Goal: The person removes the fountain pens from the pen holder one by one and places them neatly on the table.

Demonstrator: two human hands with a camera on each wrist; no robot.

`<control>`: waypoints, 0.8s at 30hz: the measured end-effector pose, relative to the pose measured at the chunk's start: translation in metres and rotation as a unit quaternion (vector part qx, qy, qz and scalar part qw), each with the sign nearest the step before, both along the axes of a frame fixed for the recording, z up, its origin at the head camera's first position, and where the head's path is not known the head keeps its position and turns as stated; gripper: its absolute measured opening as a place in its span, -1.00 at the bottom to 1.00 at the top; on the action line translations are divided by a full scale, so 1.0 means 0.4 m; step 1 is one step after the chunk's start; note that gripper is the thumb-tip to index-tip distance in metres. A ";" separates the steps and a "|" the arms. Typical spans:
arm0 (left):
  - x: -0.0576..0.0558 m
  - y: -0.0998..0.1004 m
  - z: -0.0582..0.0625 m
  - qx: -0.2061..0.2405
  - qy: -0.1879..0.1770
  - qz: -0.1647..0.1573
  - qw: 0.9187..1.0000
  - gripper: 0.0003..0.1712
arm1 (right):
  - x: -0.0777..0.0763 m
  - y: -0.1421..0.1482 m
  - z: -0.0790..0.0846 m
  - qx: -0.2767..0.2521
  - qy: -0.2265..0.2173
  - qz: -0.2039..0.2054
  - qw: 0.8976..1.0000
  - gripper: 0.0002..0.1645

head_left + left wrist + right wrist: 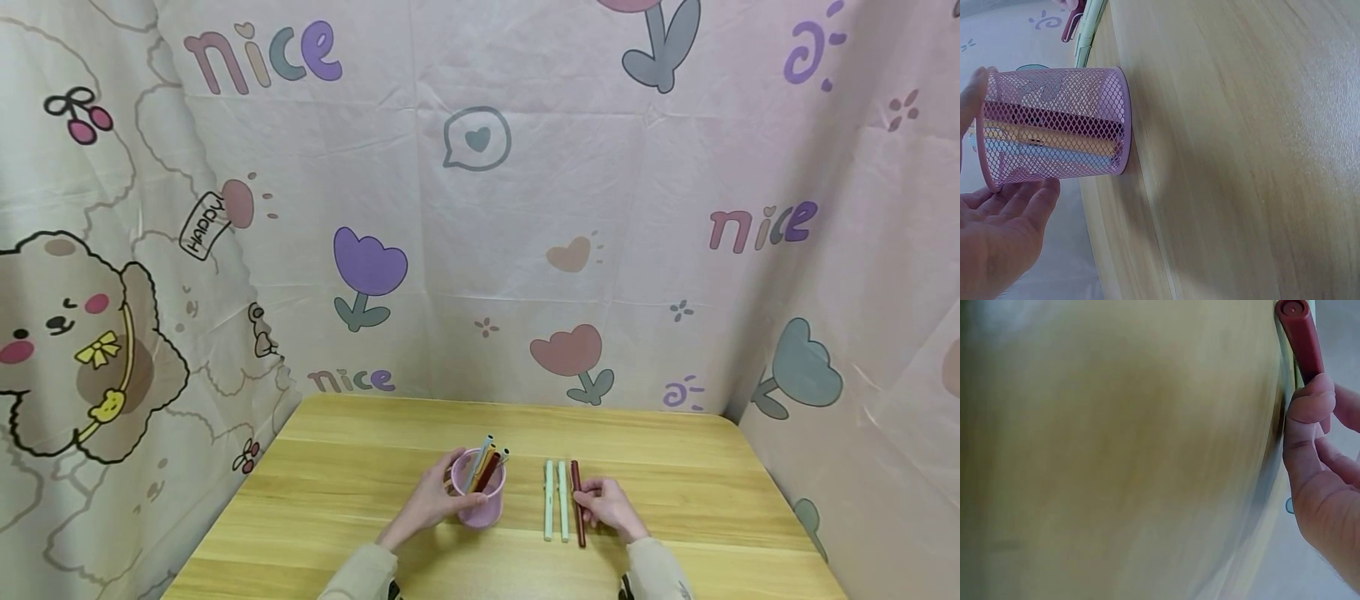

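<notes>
A pink mesh pen holder (482, 513) stands on the wooden table, with several pens (487, 471) leaning inside, among them a dark red, an orange-tan and a light blue one. My left hand (437, 498) grips it around the upper part, thumb on the near side; the left wrist view shows fingers (1041, 206) against the mesh. To the right, my right hand (611, 506) pinches a dark red pen (576, 477) near its middle, between thumb and fingers. Just left of that pen, two pale green pens (564, 500) lie side by side, pointing away from me.
The light wood table (360, 467) has rounded far corners. A printed fabric curtain (480, 250) rises behind it and along both sides. The pen holder and the pale green pens stand a short way apart.
</notes>
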State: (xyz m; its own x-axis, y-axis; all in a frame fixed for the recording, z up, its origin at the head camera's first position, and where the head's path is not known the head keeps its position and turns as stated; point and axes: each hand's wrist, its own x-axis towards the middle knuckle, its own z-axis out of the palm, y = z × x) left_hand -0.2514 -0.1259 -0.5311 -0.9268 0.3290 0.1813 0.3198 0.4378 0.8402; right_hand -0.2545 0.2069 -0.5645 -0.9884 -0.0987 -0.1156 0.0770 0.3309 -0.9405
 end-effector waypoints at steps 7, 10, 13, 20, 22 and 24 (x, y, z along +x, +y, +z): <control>0.003 0.001 0.002 0.009 -0.006 -0.005 1.000 0.14 | -0.008 -0.019 0.001 0.058 -0.006 -0.043 0.997 -0.78; 0.004 0.001 0.003 0.011 -0.010 -0.005 1.000 0.14 | -0.010 -0.025 0.003 0.072 -0.004 -0.050 0.996 -0.83; 0.004 0.001 0.003 0.015 -0.014 -0.006 1.000 0.14 | -0.011 -0.028 0.004 0.077 -0.002 -0.051 0.996 -0.87; 0.002 0.000 0.002 0.020 -0.014 -0.008 1.000 0.14 | -0.011 -0.029 0.004 0.089 -0.001 -0.052 0.995 -0.84; 0.002 0.000 0.003 0.020 -0.012 -0.007 1.000 0.14 | -0.011 -0.029 0.006 0.088 -0.001 -0.054 0.995 -0.84; 0.002 0.000 0.002 0.019 -0.010 -0.007 1.000 0.13 | -0.010 -0.031 0.006 0.090 0.001 -0.056 0.994 -0.85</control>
